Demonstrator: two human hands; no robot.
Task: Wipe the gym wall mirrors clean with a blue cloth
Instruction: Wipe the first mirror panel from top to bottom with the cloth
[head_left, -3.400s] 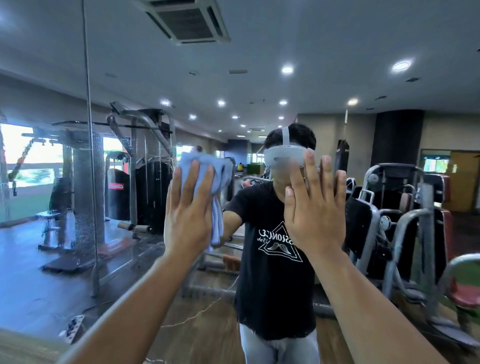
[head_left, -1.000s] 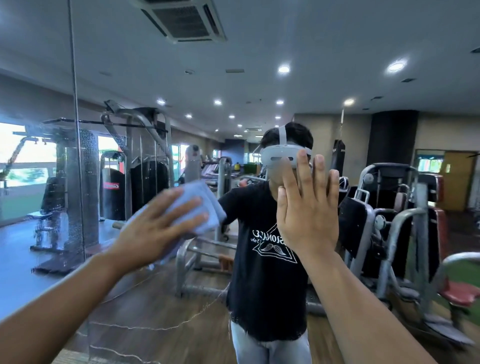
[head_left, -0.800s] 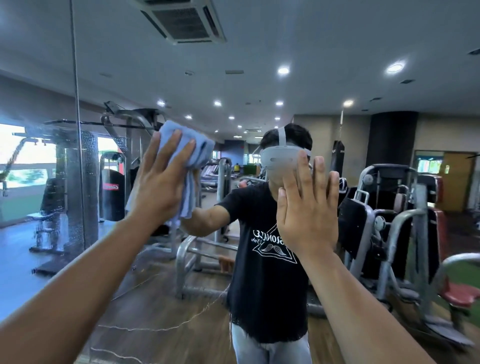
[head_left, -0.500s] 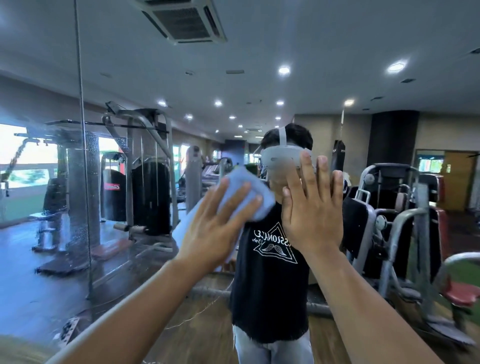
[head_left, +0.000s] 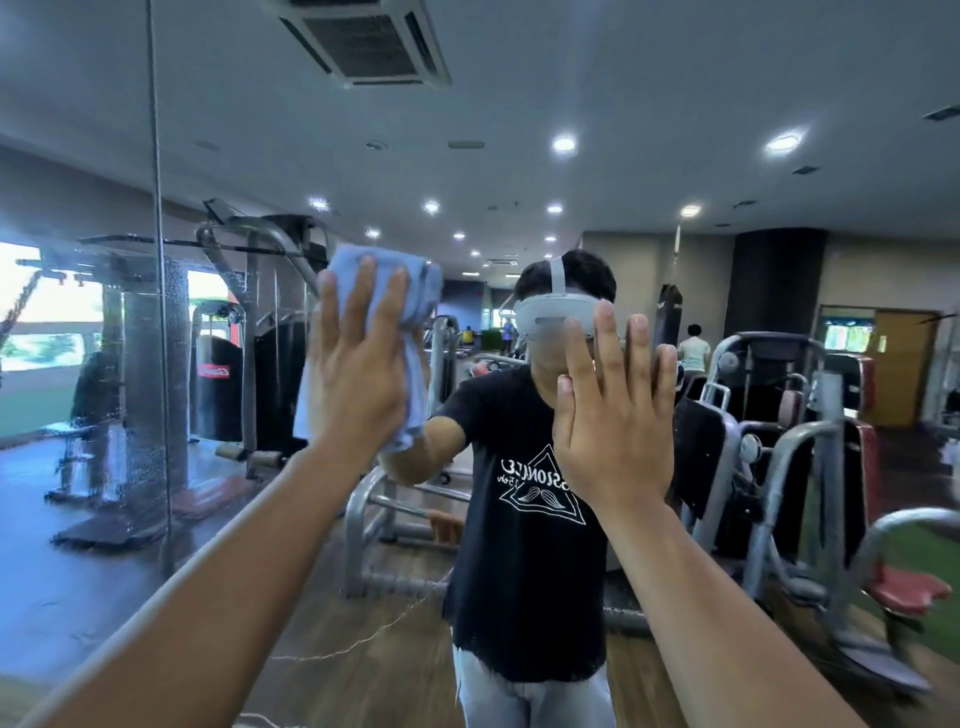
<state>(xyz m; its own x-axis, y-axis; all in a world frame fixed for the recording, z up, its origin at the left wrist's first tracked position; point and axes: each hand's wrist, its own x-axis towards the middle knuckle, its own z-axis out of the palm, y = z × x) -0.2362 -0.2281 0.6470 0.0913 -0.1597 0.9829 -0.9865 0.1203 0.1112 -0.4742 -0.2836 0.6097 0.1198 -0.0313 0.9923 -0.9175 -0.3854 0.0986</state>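
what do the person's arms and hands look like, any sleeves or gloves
No gloves, rings or watch on the left hand or right hand. Both forearms are bare, no sleeves in view; the mirror shows a black short-sleeved t-shirt.

Seen in reflection, the person wears a black short-sleeved T-shirt (head_left: 524, 597) with a white triangle print (head_left: 540, 493) on the chest, holding mirrored lettering above a moustache shape. Light grey trousers (head_left: 519, 701) show below its hem. A pale grey headset (head_left: 553, 317) has one strap (head_left: 557, 273) over the head. The forearms (head_left: 234, 597) are bare down to the left hand (head_left: 358, 374) and right hand (head_left: 613, 415).
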